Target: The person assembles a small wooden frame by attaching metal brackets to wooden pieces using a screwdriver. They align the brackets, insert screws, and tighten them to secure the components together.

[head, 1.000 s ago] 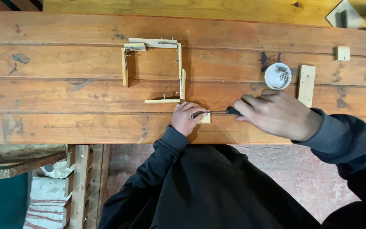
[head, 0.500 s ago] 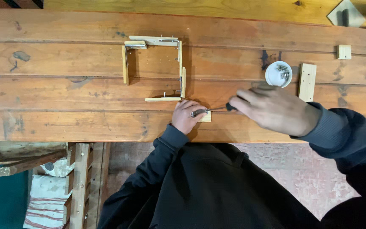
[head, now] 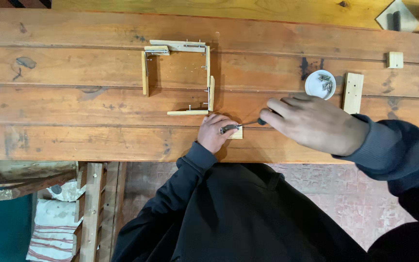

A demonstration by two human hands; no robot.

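Pinching a small pale wooden block [head: 235,132] with a metal bracket [head: 229,128] on top, the left hand [head: 214,133] has its fingers closed round it at the near edge of the reddish plank workbench [head: 73,102]; the right hand [head: 316,123] is curled shut on the dark handle of a slim screwdriver [head: 253,123], whose long axis lies almost level across the bench, tip pointing left into the bracket; beyond, a square frame of thin pale wooden strips [head: 178,80] stands partly joined, screws showing at its corners, so by my reckoning the job is midway; a white round cup of screws [head: 320,85] and loose wooden offcuts [head: 353,93] sit just beside the right hand, seemingly unused.
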